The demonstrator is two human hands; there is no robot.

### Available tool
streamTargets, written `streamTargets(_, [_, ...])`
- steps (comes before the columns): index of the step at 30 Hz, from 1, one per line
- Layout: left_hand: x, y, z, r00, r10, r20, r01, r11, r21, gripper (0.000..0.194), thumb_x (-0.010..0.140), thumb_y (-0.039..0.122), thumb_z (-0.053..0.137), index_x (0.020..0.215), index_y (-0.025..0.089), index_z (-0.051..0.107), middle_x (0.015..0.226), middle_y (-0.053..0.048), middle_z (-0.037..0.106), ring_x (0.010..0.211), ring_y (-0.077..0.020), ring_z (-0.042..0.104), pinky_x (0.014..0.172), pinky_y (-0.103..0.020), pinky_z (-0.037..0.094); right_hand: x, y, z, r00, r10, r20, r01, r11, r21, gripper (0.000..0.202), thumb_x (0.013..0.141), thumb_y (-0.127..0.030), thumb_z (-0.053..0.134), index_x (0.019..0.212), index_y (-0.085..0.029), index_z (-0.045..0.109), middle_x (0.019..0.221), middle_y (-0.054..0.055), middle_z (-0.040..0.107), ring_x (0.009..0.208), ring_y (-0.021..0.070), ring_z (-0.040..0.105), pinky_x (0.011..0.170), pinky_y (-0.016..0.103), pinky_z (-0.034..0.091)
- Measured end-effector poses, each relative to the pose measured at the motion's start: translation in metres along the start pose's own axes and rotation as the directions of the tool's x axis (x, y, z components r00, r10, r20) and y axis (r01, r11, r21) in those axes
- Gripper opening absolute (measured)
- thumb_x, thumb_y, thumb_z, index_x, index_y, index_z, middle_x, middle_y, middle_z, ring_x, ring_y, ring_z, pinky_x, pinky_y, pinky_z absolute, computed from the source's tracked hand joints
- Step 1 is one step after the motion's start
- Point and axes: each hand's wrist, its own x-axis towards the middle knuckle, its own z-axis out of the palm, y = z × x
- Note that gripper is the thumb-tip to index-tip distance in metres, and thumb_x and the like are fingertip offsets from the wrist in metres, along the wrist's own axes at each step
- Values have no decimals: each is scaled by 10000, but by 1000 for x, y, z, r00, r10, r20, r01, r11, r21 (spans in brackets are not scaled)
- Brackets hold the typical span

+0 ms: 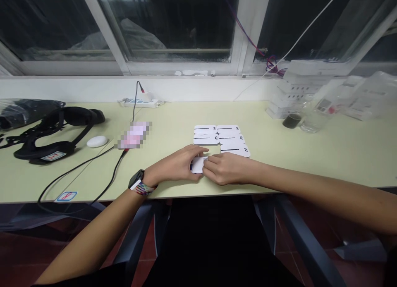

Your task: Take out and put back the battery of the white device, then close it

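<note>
White cards with rounded corners, each bearing a black line and a letter like W, lie in two columns near the table's front; one of them is a white card (235, 150) at the lower right. In front of the left column is a small white card (197, 165), possibly a stack, with a dark blue edge showing. My left hand (181, 163) curls its thumb and fingers round its left side. The fingers of my right hand (221, 168) are bent and pinched together on its right end, hiding that part.
A pixelated phone-like object (134, 135) with a cable lies left of the cards. Farther left are a white oval object (97, 141) and a black headset (52, 152). A power strip (141, 103) sits at the back. White boxes (290, 94) and a clear bottle (312, 120) stand right.
</note>
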Motion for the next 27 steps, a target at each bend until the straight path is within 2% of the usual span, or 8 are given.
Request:
streamTargets(4, [-2,-3,1,999,12,-34,-12,1000,-8,769,787,277,828,1515,275,579,1406,-121,685,1310,-362,652,1108,-521,547,-3,1,0,979,195,62,-204,945,254,162,1014,-171,616,1149,-107,678,1117,164,739,981,281,695,689,381,561])
streamTargets(7, [-6,-4,3,998,29,-64,-30,999,-24,833,798,270,830,1573,315,527,1415,-105,686,1287,-352,661,1088,-518,556,-8,2,3,898,424,120,-431,785,445,444,984,-408,724,1299,-100,660,1217,211,721,1073,339,692,803,450,592])
streamTargets(12, [-8,-1,3,998,-29,-49,27,999,-29,938,822,306,830,1662,295,413,1377,-110,696,1239,-333,678,1052,-486,578,-10,5,6,840,514,173,-495,597,631,466,941,-393,786,1338,-179,668,1147,150,740,1044,317,698,795,404,575])
streamTargets(15, [-8,1,2,998,-16,-62,16,1000,-9,894,818,315,836,1632,295,467,1429,-111,687,1256,-345,680,1059,-491,575,-7,5,3,843,523,128,-479,620,621,439,899,-337,807,1282,-162,682,1185,167,738,1036,313,687,784,396,564])
streamTargets(18, [-8,2,3,996,-5,-85,5,1000,4,869,823,321,839,1618,308,490,1528,-108,644,1346,-365,644,1131,-514,536,-4,4,-2,863,504,36,-453,740,498,289,908,-302,764,1139,-136,710,1186,191,743,1022,311,673,831,418,551])
streamTargets(23, [-14,3,7,994,-54,-97,50,998,-41,924,847,336,835,1666,327,408,1371,-100,707,1255,-336,686,1073,-489,567,-17,5,0,908,418,-16,-402,883,242,223,1021,-219,547,897,-152,721,786,101,719,715,231,621,651,357,443])
streamTargets(25, [-16,4,8,991,-90,-94,84,994,-74,958,870,352,836,1693,338,346,1359,-103,700,1233,-324,694,1072,-486,566,-31,8,4,882,464,-77,-433,865,252,294,1027,-185,505,814,-172,707,760,85,705,682,204,603,587,327,379])
streamTargets(27, [-17,5,9,988,-124,-87,115,988,-105,992,891,385,840,1714,338,289,1361,-110,693,1228,-315,695,1079,-487,564,-47,13,10,790,595,-146,-515,775,367,303,1017,-202,512,794,-178,715,833,95,721,706,193,613,571,312,382])
